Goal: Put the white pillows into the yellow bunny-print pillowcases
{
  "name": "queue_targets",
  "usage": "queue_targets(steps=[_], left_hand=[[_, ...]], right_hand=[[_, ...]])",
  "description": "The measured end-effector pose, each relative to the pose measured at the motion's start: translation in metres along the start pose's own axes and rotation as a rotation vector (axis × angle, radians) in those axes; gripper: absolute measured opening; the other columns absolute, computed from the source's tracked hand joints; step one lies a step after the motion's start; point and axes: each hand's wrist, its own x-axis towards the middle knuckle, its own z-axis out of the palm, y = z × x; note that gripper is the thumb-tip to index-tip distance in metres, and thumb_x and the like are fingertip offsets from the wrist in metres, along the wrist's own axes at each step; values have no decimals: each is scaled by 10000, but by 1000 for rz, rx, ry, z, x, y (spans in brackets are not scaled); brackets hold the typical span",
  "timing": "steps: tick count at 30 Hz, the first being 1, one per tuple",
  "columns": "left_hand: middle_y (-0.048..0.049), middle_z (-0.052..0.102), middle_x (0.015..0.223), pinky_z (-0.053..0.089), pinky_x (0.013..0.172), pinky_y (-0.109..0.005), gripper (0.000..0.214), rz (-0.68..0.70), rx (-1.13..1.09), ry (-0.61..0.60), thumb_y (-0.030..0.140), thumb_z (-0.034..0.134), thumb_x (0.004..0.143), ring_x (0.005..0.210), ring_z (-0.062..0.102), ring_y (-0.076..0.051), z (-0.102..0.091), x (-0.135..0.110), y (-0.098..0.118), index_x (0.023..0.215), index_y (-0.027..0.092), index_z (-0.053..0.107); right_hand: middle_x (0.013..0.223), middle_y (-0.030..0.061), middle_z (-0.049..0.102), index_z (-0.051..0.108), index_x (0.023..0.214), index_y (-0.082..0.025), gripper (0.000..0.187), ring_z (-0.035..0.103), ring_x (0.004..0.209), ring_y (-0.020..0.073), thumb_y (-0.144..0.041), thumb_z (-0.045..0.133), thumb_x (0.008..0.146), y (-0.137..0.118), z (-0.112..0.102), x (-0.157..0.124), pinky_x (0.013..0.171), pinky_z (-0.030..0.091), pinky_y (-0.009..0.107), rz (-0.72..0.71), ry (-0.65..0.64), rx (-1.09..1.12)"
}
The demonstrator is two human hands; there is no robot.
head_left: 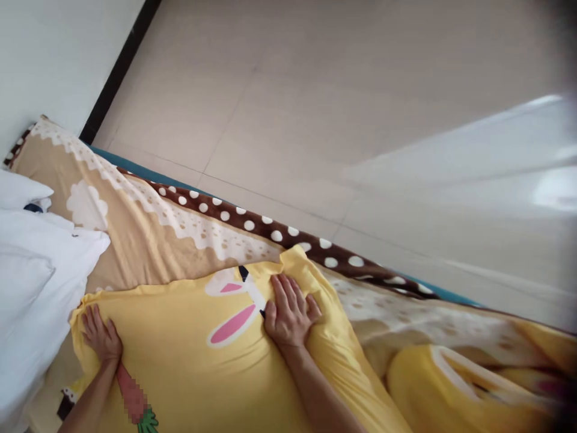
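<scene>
Both your hands press flat, fingers spread, gripping nothing: left hand (101, 337) and right hand (291, 313) on the yellow rabbit-print fabric pillow (202, 373) lying on the tan patterned bedsheet (148, 240); smoothing seems underway.

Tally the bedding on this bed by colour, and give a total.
Yellow pillow with rabbit print, under the left hand and right hand: 1
White pillows at the left: 2
Tan cover with white lace print and brown dotted border: 1
Yellow bedding at lower right, blurred: 1
Total: 5
</scene>
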Motion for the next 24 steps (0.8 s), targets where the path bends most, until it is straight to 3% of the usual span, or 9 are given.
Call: queue_targets(steps=[5, 19, 22, 24], left_hand=[[-200, 363, 1530, 245, 1122, -601, 616, 16, -19, 57, 446, 265, 974, 1453, 257, -343, 6, 4, 0, 1492, 119, 336], [-176, 352, 1544, 200, 1149, -566, 618, -54, -11, 30, 443, 267, 965, 1461, 240, -309, 0, 7, 11, 1482, 118, 360], [-151, 341, 1555, 207, 1143, -585, 601, -60, -32, 10, 451, 293, 965, 1457, 251, -307, -6, 8, 14, 1478, 149, 373], [-128, 323, 1567, 209, 1141, -598, 587, -70, -61, -42, 444, 318, 962, 1463, 238, -297, -16, 15, 13, 1481, 176, 368]], right_hand=[[1343, 149, 574, 385, 1448, -148, 556, 520, 1246, 264, -292, 337, 914, -3, -2, 5, 1080, 217, 428, -5, 23, -4], [1347, 133, 583, 520, 1353, -155, 493, 504, 1269, 263, -339, 338, 934, -5, 2, 4, 1083, 232, 470, 54, 46, 136], [1329, 122, 601, 567, 1302, -176, 471, 500, 1277, 245, -375, 314, 958, -3, -5, 8, 1083, 256, 475, 109, -8, 199], [1322, 115, 609, 595, 1264, -186, 465, 496, 1283, 238, -397, 310, 962, -4, -20, 14, 1075, 280, 482, 158, -95, 255]])
